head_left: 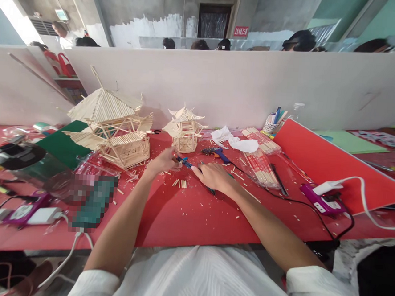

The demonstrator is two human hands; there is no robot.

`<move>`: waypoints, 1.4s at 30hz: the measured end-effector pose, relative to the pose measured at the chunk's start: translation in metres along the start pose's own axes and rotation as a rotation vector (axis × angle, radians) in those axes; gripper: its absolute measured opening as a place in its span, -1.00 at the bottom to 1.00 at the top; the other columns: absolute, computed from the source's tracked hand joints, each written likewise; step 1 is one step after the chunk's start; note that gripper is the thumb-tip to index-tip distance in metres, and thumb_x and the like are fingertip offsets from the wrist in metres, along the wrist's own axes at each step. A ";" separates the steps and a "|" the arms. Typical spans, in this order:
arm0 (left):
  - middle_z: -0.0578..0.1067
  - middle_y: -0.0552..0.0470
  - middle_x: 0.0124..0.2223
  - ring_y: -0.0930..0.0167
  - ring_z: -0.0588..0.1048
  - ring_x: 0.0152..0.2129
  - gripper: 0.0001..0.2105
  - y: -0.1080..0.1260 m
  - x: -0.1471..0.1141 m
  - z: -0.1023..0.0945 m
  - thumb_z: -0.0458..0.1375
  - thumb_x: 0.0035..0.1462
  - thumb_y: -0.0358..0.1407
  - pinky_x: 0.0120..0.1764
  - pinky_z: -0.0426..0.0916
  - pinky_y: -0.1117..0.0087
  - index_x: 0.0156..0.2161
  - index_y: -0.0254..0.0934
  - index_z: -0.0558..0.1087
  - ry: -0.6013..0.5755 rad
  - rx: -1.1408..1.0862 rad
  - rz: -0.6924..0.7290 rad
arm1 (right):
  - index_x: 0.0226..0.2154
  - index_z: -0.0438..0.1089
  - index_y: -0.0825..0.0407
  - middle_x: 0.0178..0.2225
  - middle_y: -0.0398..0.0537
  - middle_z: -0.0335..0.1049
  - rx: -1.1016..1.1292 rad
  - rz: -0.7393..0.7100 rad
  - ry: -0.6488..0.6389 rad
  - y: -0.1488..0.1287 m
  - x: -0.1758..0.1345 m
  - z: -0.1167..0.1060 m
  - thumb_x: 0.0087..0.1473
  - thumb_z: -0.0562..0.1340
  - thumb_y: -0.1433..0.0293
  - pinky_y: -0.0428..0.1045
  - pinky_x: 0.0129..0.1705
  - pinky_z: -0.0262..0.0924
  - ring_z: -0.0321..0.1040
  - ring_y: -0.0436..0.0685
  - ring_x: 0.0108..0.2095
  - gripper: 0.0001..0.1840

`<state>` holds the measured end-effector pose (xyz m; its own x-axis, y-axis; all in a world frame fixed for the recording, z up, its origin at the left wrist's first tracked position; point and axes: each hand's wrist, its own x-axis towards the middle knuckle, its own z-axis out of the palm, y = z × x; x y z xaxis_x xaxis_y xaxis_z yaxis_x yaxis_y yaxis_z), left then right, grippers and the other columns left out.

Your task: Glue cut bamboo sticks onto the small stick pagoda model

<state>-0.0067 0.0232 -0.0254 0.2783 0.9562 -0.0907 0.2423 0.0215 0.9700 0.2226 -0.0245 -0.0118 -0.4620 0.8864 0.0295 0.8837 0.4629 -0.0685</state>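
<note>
Pliers [187, 163], blue: gripped in right hand [214, 176], its fingers wrapped round the handles, above red tabletop [179, 225]. Left hand [165, 161]: fingers drawn together at the tool's tip; whether anything is pinched cannot be told. Short stick pieces [183, 184]: lying loose, nearer the wearer. Glue gun [220, 154]: just beyond right hand. Stick pavilion [185, 139]: just beyond left hand.

A power strip [319, 205] lies just beside the tilted red board [333, 161]; a pen cup [270, 125] (clear bottle [297, 111] behind it) stands near the partition [237, 88].
</note>
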 end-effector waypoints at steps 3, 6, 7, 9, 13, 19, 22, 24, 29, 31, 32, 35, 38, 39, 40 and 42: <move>0.50 0.23 -0.53 0.45 0.54 -0.59 -0.60 0.001 -0.002 -0.002 0.36 -0.17 -0.52 -0.43 0.52 0.43 -0.26 -0.23 0.29 0.015 0.004 0.006 | -0.20 0.55 0.12 -0.16 0.29 0.60 -0.005 0.007 0.006 -0.002 0.001 0.001 0.44 -0.20 0.04 0.07 -0.13 0.22 0.56 0.36 -0.12 -0.26; 0.49 0.23 -0.54 0.44 0.54 -0.60 -0.61 0.001 -0.002 -0.003 0.37 -0.18 -0.52 -0.45 0.50 0.45 -0.27 -0.23 0.31 0.024 0.013 0.011 | -0.20 0.55 0.13 -0.16 0.31 0.60 -0.011 0.010 0.007 -0.004 0.002 0.001 0.44 -0.19 0.05 0.08 -0.14 0.22 0.56 0.38 -0.12 -0.27; 0.49 0.24 -0.55 0.44 0.54 -0.60 -0.62 0.001 -0.001 -0.003 0.37 -0.18 -0.52 -0.46 0.49 0.46 -0.28 -0.23 0.31 0.026 0.016 0.012 | -0.20 0.55 0.13 -0.15 0.31 0.60 -0.012 0.010 0.008 -0.004 0.002 0.001 0.44 -0.19 0.05 0.08 -0.13 0.22 0.56 0.37 -0.12 -0.27; 0.48 0.24 -0.56 0.43 0.54 -0.61 -0.63 0.001 -0.001 -0.003 0.36 -0.17 -0.52 -0.47 0.47 0.47 -0.27 -0.23 0.32 0.032 0.024 0.011 | -0.20 0.56 0.13 -0.15 0.30 0.60 -0.014 0.011 0.009 -0.005 0.002 0.001 0.44 -0.19 0.05 0.07 -0.12 0.22 0.56 0.36 -0.12 -0.26; 0.49 0.23 -0.55 0.44 0.54 -0.60 -0.63 0.003 -0.002 -0.002 0.34 -0.14 -0.52 -0.46 0.46 0.49 -0.24 -0.24 0.32 0.040 0.044 0.011 | -0.22 0.56 0.11 -0.16 0.28 0.61 -0.017 0.011 0.016 -0.004 0.003 0.002 0.44 -0.20 0.05 0.06 -0.10 0.22 0.56 0.34 -0.12 -0.26; 0.50 0.22 -0.52 0.45 0.55 -0.57 -0.60 0.008 -0.004 -0.005 0.37 -0.12 -0.49 -0.43 0.47 0.47 -0.22 -0.25 0.29 0.026 0.069 0.018 | -0.25 0.58 0.11 -0.19 0.27 0.62 -0.024 0.020 0.044 -0.003 0.005 0.006 0.45 -0.19 0.08 0.06 -0.12 0.22 0.56 0.35 -0.14 -0.27; 0.52 0.19 -0.49 0.47 0.55 -0.56 -0.61 0.010 -0.005 -0.009 0.37 -0.10 -0.48 -0.44 0.46 0.48 -0.21 -0.25 0.29 0.036 0.101 0.057 | -0.24 0.58 0.10 -0.19 0.26 0.62 -0.026 0.026 0.061 -0.003 0.008 0.006 0.45 -0.19 0.09 0.05 -0.12 0.22 0.56 0.34 -0.12 -0.27; 0.51 0.20 -0.51 0.47 0.54 -0.58 -0.62 0.009 -0.005 -0.011 0.35 -0.09 -0.49 -0.46 0.44 0.50 -0.20 -0.25 0.29 0.056 0.143 0.080 | -0.27 0.58 0.11 -0.20 0.27 0.62 -0.028 0.025 0.066 -0.003 0.010 0.005 0.44 -0.18 0.08 0.05 -0.13 0.22 0.56 0.34 -0.13 -0.26; 0.49 0.23 -0.57 0.47 0.51 -0.63 -0.66 0.002 -0.004 -0.010 0.26 -0.08 -0.52 -0.52 0.38 0.54 -0.19 -0.23 0.33 0.076 0.201 0.068 | -0.31 0.58 0.11 -0.24 0.31 0.61 -0.038 0.064 0.039 0.006 0.009 -0.001 0.41 -0.16 -0.01 0.11 -0.12 0.26 0.57 0.40 -0.15 -0.23; 0.50 0.20 -0.55 0.47 0.52 -0.63 -0.71 0.001 -0.004 -0.009 0.24 -0.10 -0.53 -0.52 0.36 0.55 -0.23 -0.24 0.37 0.069 0.225 0.067 | -0.27 0.57 0.10 -0.21 0.31 0.61 -0.027 0.099 0.021 0.014 0.007 -0.006 0.39 -0.16 -0.05 0.14 -0.09 0.26 0.55 0.41 -0.12 -0.23; 0.51 0.18 -0.54 0.47 0.52 -0.62 -0.74 0.002 -0.004 -0.008 0.23 -0.10 -0.53 -0.53 0.35 0.55 -0.26 -0.25 0.39 0.064 0.237 0.067 | -0.25 0.56 0.09 -0.19 0.31 0.60 -0.017 0.111 0.012 0.019 0.005 -0.008 0.38 -0.16 -0.07 0.15 -0.08 0.27 0.55 0.42 -0.10 -0.23; 0.52 0.15 -0.53 0.45 0.54 -0.60 -0.81 0.002 -0.003 -0.007 0.22 -0.10 -0.51 -0.52 0.36 0.54 -0.33 -0.26 0.41 0.053 0.266 0.062 | -0.16 0.52 0.08 -0.14 0.31 0.58 0.005 0.156 0.006 0.032 0.002 -0.012 0.36 -0.15 -0.10 0.17 -0.10 0.28 0.53 0.44 -0.08 -0.25; 0.52 0.13 -0.53 0.43 0.55 -0.58 -0.83 0.001 -0.001 -0.005 0.21 -0.09 -0.49 -0.50 0.38 0.51 -0.33 -0.26 0.41 0.046 0.290 0.059 | -0.09 0.48 0.11 -0.08 0.34 0.56 0.017 0.182 0.014 0.041 0.001 -0.012 0.35 -0.12 -0.12 0.17 -0.10 0.29 0.51 0.46 -0.06 -0.27; 0.52 0.13 -0.53 0.43 0.55 -0.59 -0.83 0.001 -0.001 -0.005 0.21 -0.09 -0.48 -0.50 0.38 0.51 -0.32 -0.26 0.42 0.044 0.300 0.060 | -0.08 0.47 0.13 -0.07 0.36 0.55 0.015 0.185 0.014 0.042 0.001 -0.011 0.34 -0.10 -0.12 0.18 -0.10 0.29 0.51 0.46 -0.05 -0.27; 0.52 0.13 -0.53 0.43 0.54 -0.59 -0.83 0.000 -0.001 -0.004 0.20 -0.09 -0.48 -0.50 0.38 0.51 -0.31 -0.26 0.44 0.043 0.310 0.063 | -0.07 0.46 0.14 -0.06 0.37 0.54 0.011 0.186 0.012 0.042 0.002 -0.010 0.34 -0.09 -0.12 0.18 -0.09 0.29 0.50 0.46 -0.04 -0.27; 0.52 0.12 -0.53 0.43 0.54 -0.59 -0.83 -0.001 0.000 -0.004 0.20 -0.09 -0.48 -0.51 0.37 0.51 -0.30 -0.27 0.46 0.043 0.329 0.071 | -0.06 0.45 0.15 -0.03 0.38 0.53 0.002 0.182 0.013 0.040 0.004 -0.008 0.34 -0.06 -0.11 0.18 -0.06 0.28 0.48 0.46 -0.01 -0.28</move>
<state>-0.0107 0.0243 -0.0256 0.2676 0.9635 -0.0092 0.5126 -0.1342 0.8480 0.2571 -0.0023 -0.0069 -0.2931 0.9556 0.0295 0.9527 0.2945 -0.0757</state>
